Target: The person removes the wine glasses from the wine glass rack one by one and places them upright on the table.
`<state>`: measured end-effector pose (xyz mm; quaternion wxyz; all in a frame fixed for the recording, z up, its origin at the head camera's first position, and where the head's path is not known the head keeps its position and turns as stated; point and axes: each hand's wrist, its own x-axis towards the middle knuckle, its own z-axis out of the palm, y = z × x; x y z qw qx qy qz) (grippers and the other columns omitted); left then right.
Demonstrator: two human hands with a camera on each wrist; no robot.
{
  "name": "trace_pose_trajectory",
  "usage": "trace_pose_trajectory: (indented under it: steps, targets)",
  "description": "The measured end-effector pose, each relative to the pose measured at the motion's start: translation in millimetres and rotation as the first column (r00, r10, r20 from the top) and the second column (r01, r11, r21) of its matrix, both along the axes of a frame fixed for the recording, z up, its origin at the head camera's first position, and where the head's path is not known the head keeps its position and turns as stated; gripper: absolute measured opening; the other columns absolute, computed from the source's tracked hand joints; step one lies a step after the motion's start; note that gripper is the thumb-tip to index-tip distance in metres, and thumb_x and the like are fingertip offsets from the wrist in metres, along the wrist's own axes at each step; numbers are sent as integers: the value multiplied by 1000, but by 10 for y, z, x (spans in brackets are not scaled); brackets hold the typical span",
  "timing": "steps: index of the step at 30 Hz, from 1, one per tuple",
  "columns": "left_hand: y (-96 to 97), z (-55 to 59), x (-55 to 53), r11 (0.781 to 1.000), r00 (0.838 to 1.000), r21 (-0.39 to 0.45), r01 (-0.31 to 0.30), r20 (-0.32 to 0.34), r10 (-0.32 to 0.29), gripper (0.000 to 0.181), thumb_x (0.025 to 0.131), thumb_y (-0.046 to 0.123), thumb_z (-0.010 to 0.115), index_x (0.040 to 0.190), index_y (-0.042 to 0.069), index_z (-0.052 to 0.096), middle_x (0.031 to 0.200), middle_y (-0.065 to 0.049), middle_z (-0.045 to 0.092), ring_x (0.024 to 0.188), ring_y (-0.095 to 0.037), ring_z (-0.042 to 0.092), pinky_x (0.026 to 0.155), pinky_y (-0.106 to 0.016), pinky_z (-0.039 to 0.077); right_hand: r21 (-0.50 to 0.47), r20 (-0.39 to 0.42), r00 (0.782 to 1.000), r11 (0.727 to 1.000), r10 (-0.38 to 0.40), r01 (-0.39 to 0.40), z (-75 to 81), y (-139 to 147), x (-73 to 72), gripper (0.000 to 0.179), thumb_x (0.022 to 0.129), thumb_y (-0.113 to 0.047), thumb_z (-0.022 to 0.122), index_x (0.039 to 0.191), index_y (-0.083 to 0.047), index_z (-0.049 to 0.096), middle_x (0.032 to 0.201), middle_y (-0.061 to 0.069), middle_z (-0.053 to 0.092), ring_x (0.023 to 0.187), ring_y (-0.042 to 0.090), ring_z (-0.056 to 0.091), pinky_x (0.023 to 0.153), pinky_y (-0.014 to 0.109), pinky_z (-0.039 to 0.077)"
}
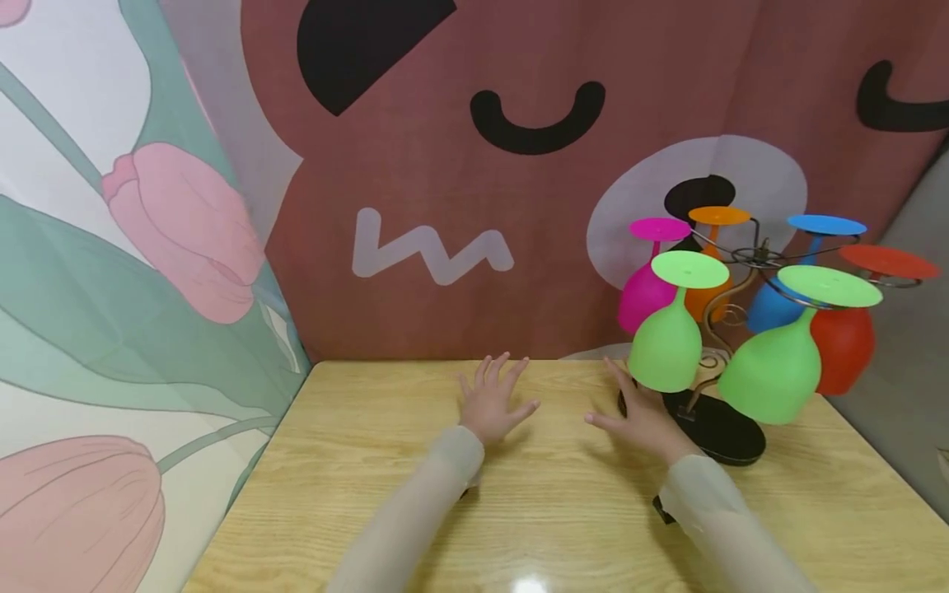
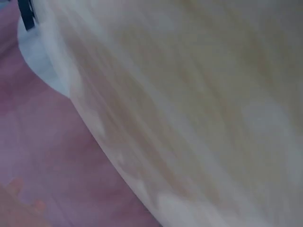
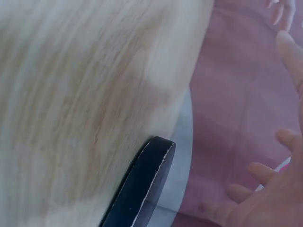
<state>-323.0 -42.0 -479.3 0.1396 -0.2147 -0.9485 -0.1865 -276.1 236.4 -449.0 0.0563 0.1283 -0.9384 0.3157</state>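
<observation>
Two pale sleeves (image 1: 404, 519) stretched forward over the wood-grained counter (image 1: 549, 511). The left grip (image 1: 493, 408) was released, fingers spread, holding nothing. The right grip (image 1: 643, 420), also released with thumb and fingers apart, was at the black base (image 1: 722, 428) of a metal rack (image 1: 759, 257) on the counter's right side; I could not tell if they touched. Six coloured goblets (image 1: 774, 366), two of them green, hung upside down from the rack.

The right hand (image 1: 643, 418) hides part of the black base (image 1: 730, 435) from the head camera. In the left wrist view, the left hand (image 1: 491, 410) is cut off at the edge; tabletop (image 2: 199, 104) grain beside it is blurred.
</observation>
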Motion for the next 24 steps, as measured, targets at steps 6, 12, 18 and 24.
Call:
trace_pose_trajectory:
  steps: [6, 12, 18, 24]
  targets:
    - [182, -17, 80, 977, 988, 145, 156, -14, -155, 59, 100, 39, 63, 152, 21, 41, 159, -12, 33, 146, -36, 28, 115, -66, 28, -124, -63, 997, 992, -37, 29, -93, 158, 112, 93, 90, -38, 78, 157, 2, 27, 159, 33, 21, 143, 56, 23, 109, 73, 28]
    - [376, 47, 193, 915, 959, 315, 254, 40, -280, 53, 103, 29, 60, 151, 16, 41, 158, -12, 32, 146, -32, 26, 110, -49, 43, -323, 143, 976, 924, -166, 205, -74, 282, 325, 98, 95, -43, 71, 156, 9, 14, 152, 38, 27, 137, 55, 34, 107, 64, 39]
    - [607, 211, 276, 835, 935, 467, 290, 48, -351, 52, 103, 22, 60, 150, 11, 41, 156, -12, 35, 143, -26, 35, 114, -43, 39, -485, 242, 941, 811, -236, 328, 14, 329, 473, 108, 96, -45, 69, 161, -6, -7, 161, 30, 18, 145, 46, 27, 109, 58, 38]
    - [830, 352, 328, 720, 902, 630, 293, 67, -426, 52, 102, 15, 60, 150, 10, 40, 154, -11, 34, 140, -20, 39, 114, -31, 39, -671, 110, 965, 698, -237, 248, 30, 265, 483, 95, 99, -23, 69, 163, -24, 0, 165, 15, 15, 150, 29, 20, 96, 11, 43]
